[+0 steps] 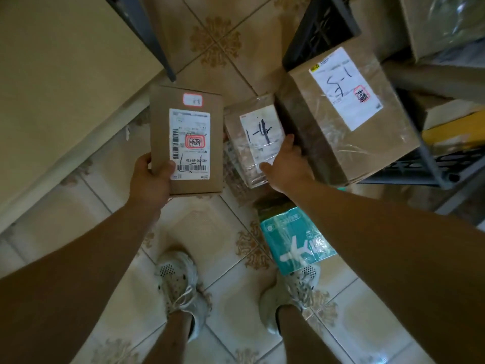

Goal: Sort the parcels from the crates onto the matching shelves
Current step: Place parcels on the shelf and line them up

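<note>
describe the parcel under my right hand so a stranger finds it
Find the big cardboard box marked 1-5 by the shelf. Just left of it is a small parcel under the right hand. Its neighbours show bare cardboard; it is glossy clear tape all over.

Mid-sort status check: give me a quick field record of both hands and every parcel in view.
left hand: grips the flat cardboard parcel at its near corner, printed label up
right hand: grips the small taped parcel, which has a handwritten label
large box: right of the small taped parcel, touching it, handwritten label up
teal bag: under the right forearm
floor: patterned tiles
</note>
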Available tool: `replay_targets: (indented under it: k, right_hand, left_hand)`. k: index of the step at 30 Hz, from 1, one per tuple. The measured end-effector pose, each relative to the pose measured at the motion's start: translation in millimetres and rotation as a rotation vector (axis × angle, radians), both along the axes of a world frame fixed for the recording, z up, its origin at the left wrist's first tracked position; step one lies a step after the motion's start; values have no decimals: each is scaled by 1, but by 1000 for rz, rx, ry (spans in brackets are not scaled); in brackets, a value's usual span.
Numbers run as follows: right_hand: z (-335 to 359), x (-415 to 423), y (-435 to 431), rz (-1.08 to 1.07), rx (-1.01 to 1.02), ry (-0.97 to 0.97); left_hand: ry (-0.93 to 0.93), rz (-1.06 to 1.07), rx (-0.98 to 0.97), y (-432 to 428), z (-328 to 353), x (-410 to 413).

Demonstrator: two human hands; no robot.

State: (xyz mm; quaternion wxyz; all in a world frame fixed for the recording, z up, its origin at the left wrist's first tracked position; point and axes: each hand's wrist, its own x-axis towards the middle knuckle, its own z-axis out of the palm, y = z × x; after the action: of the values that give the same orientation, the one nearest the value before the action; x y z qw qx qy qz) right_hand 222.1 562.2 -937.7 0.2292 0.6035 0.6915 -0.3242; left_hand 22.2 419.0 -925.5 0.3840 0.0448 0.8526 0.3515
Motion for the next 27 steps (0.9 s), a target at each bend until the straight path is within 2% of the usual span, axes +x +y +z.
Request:
replay_targets:
  k: [2,8,15,17,19,24,27]
  right_hand:
    - [-3,1,-1,-41,-3,19]
    - [-3,-4,2,-227,-25,154]
    - [-4,-10,-9,-556,-130,415]
    - [-7,-8,-11,-588,-154,450]
    - [-11,-3,-14,-572,-182,472]
    - [13,3,-17,-763,-293,668]
    - [43,4,-19,-785,-300,753]
  left_hand:
    - [-3,64,-6,-6,-2,-1]
    - [-140,23,-83,-16,-20,8]
    - [-257,63,-77,-15,-27,3]
    - [-269,52,-81,-17,-26,-1]
    - [-267,32,-84,-19,-22,-6]
    - [-280,7,-65,-24,5,-13]
    - [-287,-7,-16,-24,36,-14]
